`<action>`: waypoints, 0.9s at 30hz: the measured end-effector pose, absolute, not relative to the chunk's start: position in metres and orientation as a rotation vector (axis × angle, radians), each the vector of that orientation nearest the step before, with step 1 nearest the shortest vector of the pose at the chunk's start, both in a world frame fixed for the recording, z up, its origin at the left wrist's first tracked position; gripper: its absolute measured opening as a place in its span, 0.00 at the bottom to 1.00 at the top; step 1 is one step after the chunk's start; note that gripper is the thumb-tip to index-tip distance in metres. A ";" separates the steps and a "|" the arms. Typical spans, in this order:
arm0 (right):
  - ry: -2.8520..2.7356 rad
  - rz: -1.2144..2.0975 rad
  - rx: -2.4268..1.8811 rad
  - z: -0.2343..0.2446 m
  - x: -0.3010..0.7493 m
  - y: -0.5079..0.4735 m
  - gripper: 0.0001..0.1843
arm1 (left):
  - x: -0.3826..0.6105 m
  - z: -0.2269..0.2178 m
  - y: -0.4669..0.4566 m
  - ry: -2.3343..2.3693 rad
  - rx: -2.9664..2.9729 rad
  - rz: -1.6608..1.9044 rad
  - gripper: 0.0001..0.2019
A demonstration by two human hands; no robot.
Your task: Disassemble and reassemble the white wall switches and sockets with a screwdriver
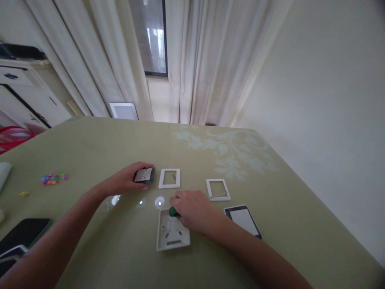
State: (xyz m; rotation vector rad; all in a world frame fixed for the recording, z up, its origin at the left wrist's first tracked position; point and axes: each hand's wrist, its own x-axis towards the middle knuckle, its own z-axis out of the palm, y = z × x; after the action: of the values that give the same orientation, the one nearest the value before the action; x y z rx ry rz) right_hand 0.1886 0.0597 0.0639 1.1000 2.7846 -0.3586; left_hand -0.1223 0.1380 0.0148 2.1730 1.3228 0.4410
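My left hand (132,177) grips a small socket panel (143,174) by its edges, thumb and fingers on opposite sides; the panel has a dark rim and a pale face with small dark marks. My right hand (192,210) is closed around the green handle of a screwdriver (173,211). Its thin metal shaft sticks out to the right, over a white frame (208,188). Just below my right hand lies an open white mounting box (159,239), with slots and holes in its base. The hand hides part of its upper right side.
Another white frame (169,186) lies near my left hand, a small screw-like piece (173,176) inside its opening. A dark-rimmed panel (243,220) lies beside my right forearm. Colourful small pieces (50,179) and a dark phone-like slab (28,232) are at left. A wall borders the right.
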 end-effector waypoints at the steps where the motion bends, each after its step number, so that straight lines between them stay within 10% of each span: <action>1: 2.786 -0.333 1.162 0.063 0.187 0.062 0.13 | -0.122 0.015 0.140 1.331 2.171 0.441 0.33; 12: 2.761 -0.270 1.420 0.095 0.213 0.064 0.12 | -0.063 0.021 0.081 1.278 2.304 0.668 0.23; 15: 2.735 -0.255 1.675 0.122 0.236 0.064 0.11 | -0.033 0.017 0.045 1.064 2.507 0.465 0.34; 27: 2.196 -0.733 2.174 0.077 0.400 0.015 0.39 | -0.051 0.012 0.041 1.228 2.684 0.513 0.35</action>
State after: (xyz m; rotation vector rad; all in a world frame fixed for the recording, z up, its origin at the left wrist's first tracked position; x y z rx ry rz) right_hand 0.3996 0.0149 0.0765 2.1736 2.1964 -0.7334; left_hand -0.0509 0.0414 0.0116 2.6843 1.2282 0.5134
